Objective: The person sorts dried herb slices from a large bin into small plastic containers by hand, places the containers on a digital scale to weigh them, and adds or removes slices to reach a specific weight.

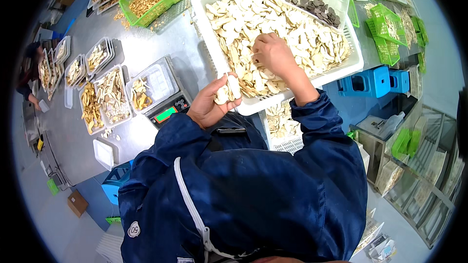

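My left hand holds a small stack of pale dried mushroom slices at the near corner of a large white plastic basket. My right hand reaches down into the basket, its fingers bent among many loose pale slices. The fingertips are partly hidden, so whether they grip a slice does not show. Left of my left hand, a digital scale with a lit green display carries a clear plastic tray. Pale and yellowish dried pieces lie in one side of that tray.
A tray of dark round slices rests on the basket's far right corner. Filled trays and a white lid lie on the steel table. Beyond stands a green basket. Another person's hand shows far left; blue stools stand right.
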`<state>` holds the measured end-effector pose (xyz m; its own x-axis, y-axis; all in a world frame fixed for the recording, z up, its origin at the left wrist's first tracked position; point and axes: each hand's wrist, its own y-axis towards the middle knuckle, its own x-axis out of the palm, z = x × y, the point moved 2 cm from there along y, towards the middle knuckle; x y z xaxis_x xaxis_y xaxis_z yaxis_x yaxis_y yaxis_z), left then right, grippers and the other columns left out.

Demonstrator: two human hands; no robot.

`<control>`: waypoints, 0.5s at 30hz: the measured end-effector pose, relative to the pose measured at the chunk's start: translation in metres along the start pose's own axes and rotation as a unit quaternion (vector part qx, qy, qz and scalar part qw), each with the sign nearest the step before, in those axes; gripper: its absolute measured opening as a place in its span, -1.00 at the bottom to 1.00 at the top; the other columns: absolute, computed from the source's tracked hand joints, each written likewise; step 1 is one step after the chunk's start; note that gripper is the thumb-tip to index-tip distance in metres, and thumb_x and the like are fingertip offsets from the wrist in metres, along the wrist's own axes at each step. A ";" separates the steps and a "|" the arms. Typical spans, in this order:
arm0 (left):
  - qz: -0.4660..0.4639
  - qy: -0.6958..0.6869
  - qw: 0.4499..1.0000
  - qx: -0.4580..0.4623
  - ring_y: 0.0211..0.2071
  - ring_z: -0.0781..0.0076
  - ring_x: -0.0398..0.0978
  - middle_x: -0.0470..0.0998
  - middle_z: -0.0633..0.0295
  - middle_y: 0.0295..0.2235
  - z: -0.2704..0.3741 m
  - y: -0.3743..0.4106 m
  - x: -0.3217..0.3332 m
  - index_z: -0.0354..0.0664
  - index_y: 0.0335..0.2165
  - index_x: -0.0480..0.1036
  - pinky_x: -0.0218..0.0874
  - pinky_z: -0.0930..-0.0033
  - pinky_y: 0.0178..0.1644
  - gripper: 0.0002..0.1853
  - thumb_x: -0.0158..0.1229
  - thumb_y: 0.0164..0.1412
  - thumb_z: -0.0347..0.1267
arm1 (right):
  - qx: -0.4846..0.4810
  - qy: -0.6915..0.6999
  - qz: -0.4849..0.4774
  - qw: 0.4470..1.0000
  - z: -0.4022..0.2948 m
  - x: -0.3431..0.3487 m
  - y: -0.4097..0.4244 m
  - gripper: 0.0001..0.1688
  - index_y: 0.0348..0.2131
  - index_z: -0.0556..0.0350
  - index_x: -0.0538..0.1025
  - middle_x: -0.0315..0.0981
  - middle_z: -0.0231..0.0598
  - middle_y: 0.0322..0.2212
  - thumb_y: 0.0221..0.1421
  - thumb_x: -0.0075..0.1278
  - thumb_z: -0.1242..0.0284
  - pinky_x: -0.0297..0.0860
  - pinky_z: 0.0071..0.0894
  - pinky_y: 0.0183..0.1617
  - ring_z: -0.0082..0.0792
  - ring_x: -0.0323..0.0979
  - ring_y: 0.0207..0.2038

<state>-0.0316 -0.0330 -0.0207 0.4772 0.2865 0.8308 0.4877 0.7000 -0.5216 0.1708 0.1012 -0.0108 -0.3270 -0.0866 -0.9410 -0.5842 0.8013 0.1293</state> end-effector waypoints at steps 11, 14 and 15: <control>-0.052 -0.029 0.997 0.053 -0.03 0.03 0.50 0.51 0.08 -0.08 0.018 -0.023 0.020 -0.15 0.17 0.27 0.37 -0.01 0.07 -0.43 -0.13 0.40 0.00 | 0.241 0.094 -0.168 0.951 -0.027 -0.045 -0.019 -0.58 -0.15 -0.04 0.52 0.62 -0.15 -0.36 0.10 0.10 0.10 0.44 -0.19 -0.20 -0.19 0.57 -0.26; -0.067 -0.041 0.995 0.058 -0.02 0.00 0.50 0.52 0.08 -0.10 0.022 -0.021 0.007 -0.15 0.17 0.26 0.36 -0.03 0.09 -0.44 -0.15 0.41 -0.01 | 0.135 0.095 -0.130 0.978 -0.046 -0.009 -0.031 -0.48 -0.05 -0.04 0.48 0.58 -0.13 -0.36 0.06 0.14 0.11 0.44 -0.15 -0.22 -0.07 0.55 -0.29; -0.068 -0.044 0.995 0.060 -0.02 0.00 0.50 0.52 0.07 -0.09 0.022 -0.021 0.005 -0.15 0.17 0.26 0.36 -0.03 0.09 -0.44 -0.15 0.41 -0.01 | 0.101 0.065 -0.098 0.988 -0.053 -0.002 -0.031 -0.48 -0.04 -0.04 0.48 0.57 -0.12 -0.35 0.06 0.14 0.13 0.44 -0.15 -0.21 -0.06 0.54 -0.27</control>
<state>-0.0556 -0.0320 -0.0009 0.3447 0.2355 0.9087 0.4501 0.8080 -0.3802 0.1501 0.0458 0.0031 -0.3233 -0.3160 -0.8920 -0.4890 0.8628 -0.1284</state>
